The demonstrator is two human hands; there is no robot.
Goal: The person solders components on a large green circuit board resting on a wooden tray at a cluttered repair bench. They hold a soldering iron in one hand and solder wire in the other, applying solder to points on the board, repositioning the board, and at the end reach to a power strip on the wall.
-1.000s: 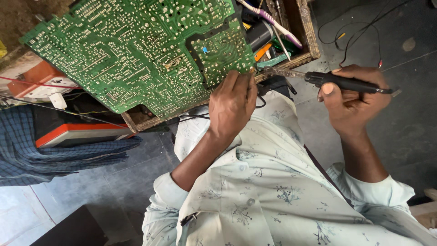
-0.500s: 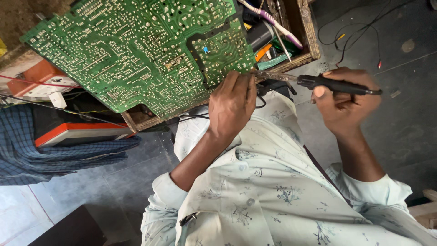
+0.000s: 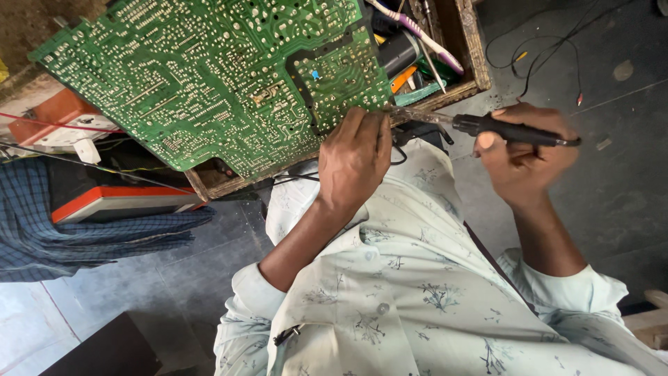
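Observation:
A large green circuit board lies solder side up, tilted over a wooden box. My left hand grips the board's near edge at its lower right corner, fingers curled on the rim. In my right hand is a black soldering iron, held sideways. Its metal tip reaches left to the board's edge, just beside my left fingers.
The box holds a purple toothbrush and other tools. An orange and white device and a blue checked cloth lie at the left. Thin black wires trail over the dark floor at the upper right. My pale patterned shirt fills the foreground.
My right hand has carried the soldering iron leftward, bringing its tip up to the board's edge. My left hand and the board have stayed in place.

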